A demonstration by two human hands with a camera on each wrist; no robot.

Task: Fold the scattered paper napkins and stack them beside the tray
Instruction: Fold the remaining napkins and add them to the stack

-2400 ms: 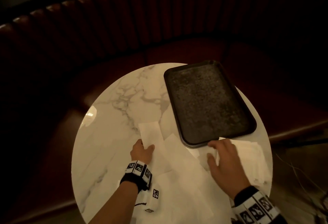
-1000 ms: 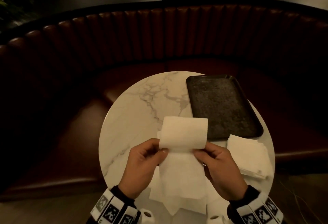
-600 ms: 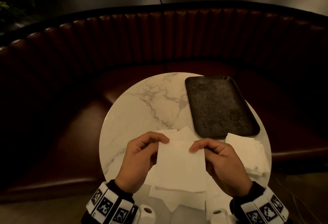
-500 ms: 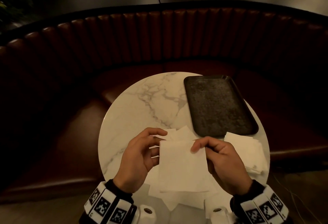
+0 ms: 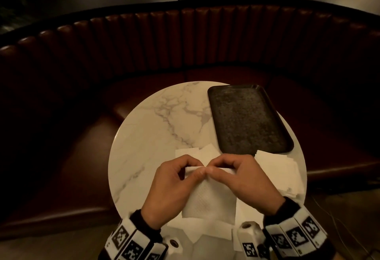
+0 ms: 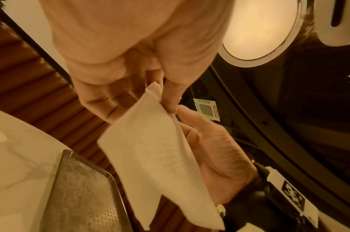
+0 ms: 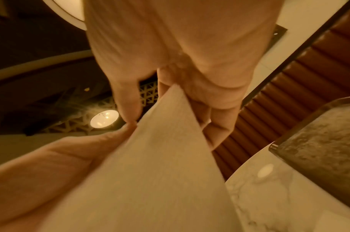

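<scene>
A white paper napkin [image 5: 209, 200] hangs folded above the near side of the round marble table [image 5: 156, 128]. My left hand [image 5: 174, 185] and right hand [image 5: 242, 179] both pinch its top edge, thumbs touching in the middle. The left wrist view shows the napkin [image 6: 158, 157] pinched between thumb and fingers, and the right wrist view shows the napkin [image 7: 150, 172] held the same way. A stack of folded napkins [image 5: 279, 173] lies just in front of the dark tray [image 5: 246, 119]. Loose unfolded napkins [image 5: 197, 150] lie under my hands.
The tray fills the table's far right part. A curved red leather booth seat [image 5: 185, 43] wraps round the table's far side. Bare marble shows at the table's left and far middle.
The napkin was lifted off the table and folded in half toward me. My two hands have since slid together along its top edge until the thumbs meet.
</scene>
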